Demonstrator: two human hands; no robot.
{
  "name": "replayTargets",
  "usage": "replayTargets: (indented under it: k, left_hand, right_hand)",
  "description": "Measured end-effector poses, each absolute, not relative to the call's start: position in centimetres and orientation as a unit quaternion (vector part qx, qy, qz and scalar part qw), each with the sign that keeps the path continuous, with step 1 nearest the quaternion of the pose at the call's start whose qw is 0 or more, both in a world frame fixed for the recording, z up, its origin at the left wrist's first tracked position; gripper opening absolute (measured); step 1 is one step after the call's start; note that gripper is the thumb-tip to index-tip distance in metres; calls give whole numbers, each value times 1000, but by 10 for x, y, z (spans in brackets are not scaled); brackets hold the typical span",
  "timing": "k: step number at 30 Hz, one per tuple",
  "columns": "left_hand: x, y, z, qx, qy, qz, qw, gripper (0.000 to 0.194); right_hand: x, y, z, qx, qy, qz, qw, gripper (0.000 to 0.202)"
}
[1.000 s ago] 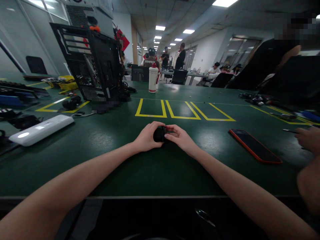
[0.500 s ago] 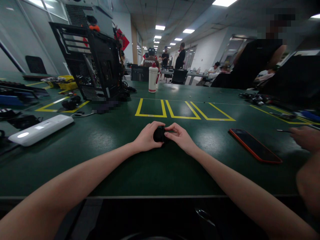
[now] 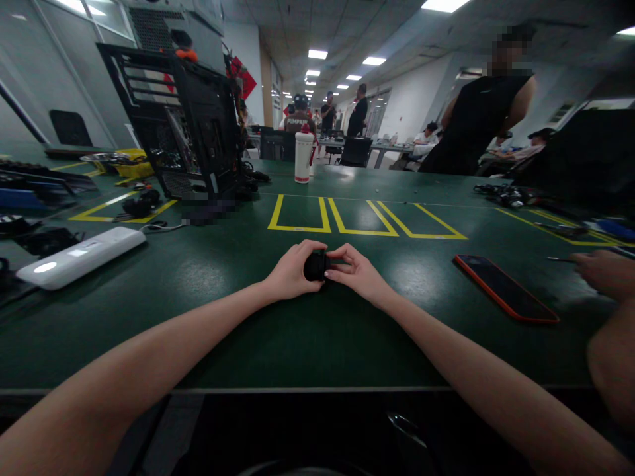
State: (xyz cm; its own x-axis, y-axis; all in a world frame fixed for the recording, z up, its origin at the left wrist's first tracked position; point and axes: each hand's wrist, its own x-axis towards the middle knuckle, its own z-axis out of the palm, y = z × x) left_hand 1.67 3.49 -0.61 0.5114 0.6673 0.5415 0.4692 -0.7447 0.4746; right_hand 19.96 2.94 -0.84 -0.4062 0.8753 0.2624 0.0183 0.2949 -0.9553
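Note:
Thumb and fingers of my left hand (image 3: 296, 272) wrap a small black part (image 3: 314, 267), roundish with a flat edge on its right side; its exact kind does not show. From the right, my right hand (image 3: 358, 274) pinches at that flat side with thumb and forefinger. What lies between those fingertips looks like a piece of the same dark part, mostly hidden. Both hands are just above or on the green tabletop (image 3: 317, 350), near its middle.
An orange-cased phone (image 3: 503, 287) lies to the right, beside another person's hand (image 3: 602, 272) with a thin tool. A white power strip (image 3: 82, 258) and an open computer case (image 3: 183, 125) stand left. Beyond are yellow tape outlines (image 3: 367, 233) and a white bottle (image 3: 303, 157).
My right fingertips have shifted slightly at the part's flat side, and a bit more dark material shows between them. My left hand stays put. A person in the background has moved left.

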Motion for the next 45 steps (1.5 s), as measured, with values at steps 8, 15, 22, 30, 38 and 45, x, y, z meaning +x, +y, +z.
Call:
replayTargets:
  k: [8, 15, 22, 30, 38, 45]
  left_hand:
    - [17, 35, -6, 862, 324, 368, 127, 58]
    - [16, 34, -5, 863, 327, 363, 130, 57]
    - [16, 37, -7, 862, 328, 364, 127, 59]
    - [17, 37, -8, 863, 324, 368, 119, 58]
    - [16, 36, -6, 864, 321, 368, 125, 58]
    - [16, 36, -7, 862, 325, 367, 126, 59]
  right_hand:
    - [198, 31, -8, -348, -668, 482, 448, 20]
    - [199, 29, -5, -359, -664, 507, 417, 28]
    - [199, 29, -8, -339, -677, 490, 431, 24]
    - [197, 30, -6, -357, -659, 494, 440, 26]
    - [200, 29, -7, -334, -674, 513, 415, 33]
    - [198, 29, -8, -351, -669, 491, 435, 21]
